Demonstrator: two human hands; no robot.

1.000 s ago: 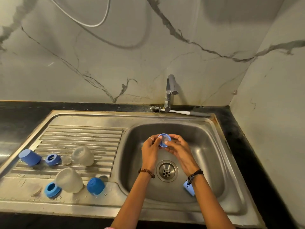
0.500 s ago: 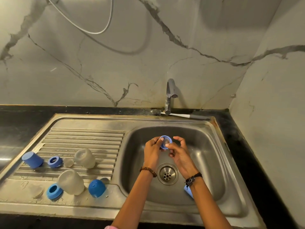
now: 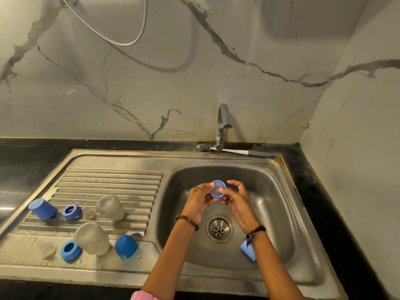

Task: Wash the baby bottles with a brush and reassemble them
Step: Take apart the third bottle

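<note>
While pinched between left hand (image 3: 198,201) and right hand (image 3: 237,202), blue ring (image 3: 218,188) hovers above drain (image 3: 219,228); wet fingertips, likely slip, drop into sink (image 3: 281,213).

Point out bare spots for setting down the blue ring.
Free: ribbed drainboard behind the bottles; sink floor right of the drain. Crowded: drainboard's front, with bottles, blue cap, collars, dome.

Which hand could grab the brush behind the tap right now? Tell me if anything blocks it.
Probably neither yet: both the left hand and right hand hold the blue ring. The brush itself lies unobstructed behind the tap.
</note>
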